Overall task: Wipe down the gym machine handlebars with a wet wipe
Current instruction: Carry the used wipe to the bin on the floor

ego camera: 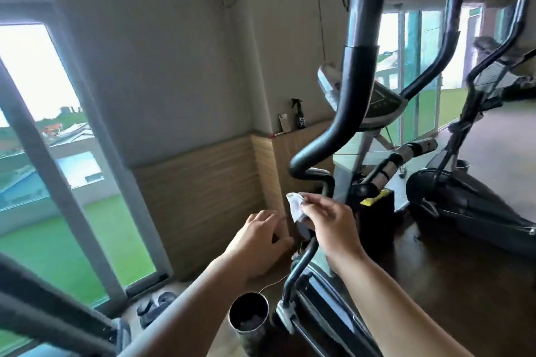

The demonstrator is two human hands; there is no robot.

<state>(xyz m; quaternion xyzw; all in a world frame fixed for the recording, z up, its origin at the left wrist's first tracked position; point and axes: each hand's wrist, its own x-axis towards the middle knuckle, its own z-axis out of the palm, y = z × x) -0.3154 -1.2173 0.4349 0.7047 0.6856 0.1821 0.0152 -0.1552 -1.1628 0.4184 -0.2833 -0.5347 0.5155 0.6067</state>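
Note:
A tall black curved handlebar (358,66) of an elliptical machine rises in front of me, bending down to a joint near the middle of the view. My right hand (330,223) pinches a crumpled white wet wipe (295,207) just below that bend, beside the machine's lower bar (301,264). My left hand (261,238) hovers a little left of it, fingers loosely curled, holding nothing. The machine's console (377,101) shows behind the handlebar, and a second handlebar (435,58) rises further right.
A round metal bin (249,313) stands on the floor below my hands. A spray bottle (298,113) and a phone (284,123) rest on the wall ledge. Another elliptical (470,188) stands at right. Sandals (156,307) lie by the glass door at left.

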